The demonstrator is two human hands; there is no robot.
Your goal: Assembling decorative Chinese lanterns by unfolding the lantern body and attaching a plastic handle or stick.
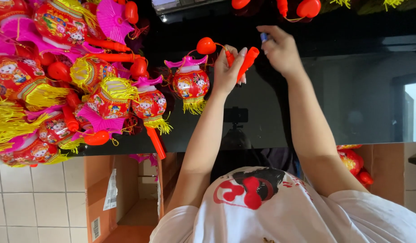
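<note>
1. Gripping an orange-red handle (247,60), the left hand (228,67) has its fingers curled tightly around the stick and its thumb pressed along the shaft. The handle points up and to the right, above the black glossy table (352,90).
2. A cord runs from the held end of the handle to a red bulb-shaped knob (206,45), just left of the left hand.
3. A small red toy lantern (190,83), with a pink roof-shaped cap and a yellow fringe, lies on the table just left of the left hand. It is near the knob; whether it is tied to the cord cannot be told.
4. The right hand (281,50) is held just right of the handle tip. Its thumb and forefinger pinch a small blue piece (263,37); the other fingers are loosely bent. The blue piece is clear of the handle.
5. A pile of finished lanterns (59,76) of the same kind covers the left part of the table, well apart from the right hand.
6. An open cardboard box (127,193) stands on the tiled floor (32,198) below the table edge, left of the person's white shirt (280,211).
</note>
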